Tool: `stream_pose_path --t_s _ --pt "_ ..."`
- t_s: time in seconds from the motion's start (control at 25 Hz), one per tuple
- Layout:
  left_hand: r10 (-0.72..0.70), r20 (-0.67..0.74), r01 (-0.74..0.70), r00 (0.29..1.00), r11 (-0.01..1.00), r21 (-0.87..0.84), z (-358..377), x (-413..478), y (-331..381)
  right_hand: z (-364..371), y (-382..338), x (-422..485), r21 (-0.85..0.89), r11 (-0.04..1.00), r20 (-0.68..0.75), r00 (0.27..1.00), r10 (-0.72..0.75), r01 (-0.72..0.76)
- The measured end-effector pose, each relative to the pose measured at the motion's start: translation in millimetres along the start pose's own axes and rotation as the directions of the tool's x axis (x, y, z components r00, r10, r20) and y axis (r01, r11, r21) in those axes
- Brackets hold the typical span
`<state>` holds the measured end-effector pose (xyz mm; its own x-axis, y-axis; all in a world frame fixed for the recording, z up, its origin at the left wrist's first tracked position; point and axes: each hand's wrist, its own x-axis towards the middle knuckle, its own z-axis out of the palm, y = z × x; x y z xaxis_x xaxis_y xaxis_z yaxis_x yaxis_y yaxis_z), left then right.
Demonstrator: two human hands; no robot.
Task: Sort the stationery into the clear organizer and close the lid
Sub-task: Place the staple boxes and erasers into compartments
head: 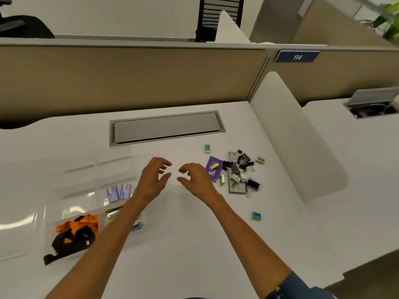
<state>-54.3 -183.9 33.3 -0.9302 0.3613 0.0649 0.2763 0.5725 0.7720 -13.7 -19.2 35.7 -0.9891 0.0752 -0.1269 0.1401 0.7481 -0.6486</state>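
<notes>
A clear organizer (86, 175) lies open on the left of the white desk, its lid (17, 223) folded out to the left. Orange and black lanyards (75, 236) fill its near compartment, and two purple card holders (118, 193) stand in a middle one. To the right sits a loose pile of black binder clips (241, 162), small erasers (236, 179) and purple cards (212, 169). Single erasers lie apart (207, 148) (256, 216). My left hand (153, 180) and my right hand (194, 180) hover side by side between organizer and pile, fingers spread, holding nothing.
A grey cable hatch (166, 128) is set into the desk behind the hands. A beige partition (129, 78) closes off the back, and a white divider panel (298, 137) bounds the right side.
</notes>
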Motion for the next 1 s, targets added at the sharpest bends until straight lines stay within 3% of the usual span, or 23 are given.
stream_pose_path --t_s 0.28,0.48,0.64,0.8,1.0 --pt "-0.025 0.194 0.016 0.981 0.999 0.048 70 23 48 -50 73 -25 0.058 0.991 -0.092 0.987 0.129 -0.124" --pt "0.04 0.357 -0.088 0.933 0.989 0.12 112 16 63 -82 124 -33 0.001 0.951 -0.262 0.917 0.3 -0.311" --pt "0.023 0.27 -0.093 0.962 0.964 0.25 134 13 65 -88 146 -34 -0.1 0.901 -0.252 0.887 0.387 -0.421" --pt "0.015 0.233 -0.071 0.972 0.97 0.233 143 39 71 -81 148 -30 -0.113 0.909 -0.261 0.895 0.362 -0.4" --pt "0.041 0.238 -0.131 0.97 0.917 0.376 158 70 79 -75 149 -24 -0.122 0.913 -0.281 0.896 0.345 -0.39"
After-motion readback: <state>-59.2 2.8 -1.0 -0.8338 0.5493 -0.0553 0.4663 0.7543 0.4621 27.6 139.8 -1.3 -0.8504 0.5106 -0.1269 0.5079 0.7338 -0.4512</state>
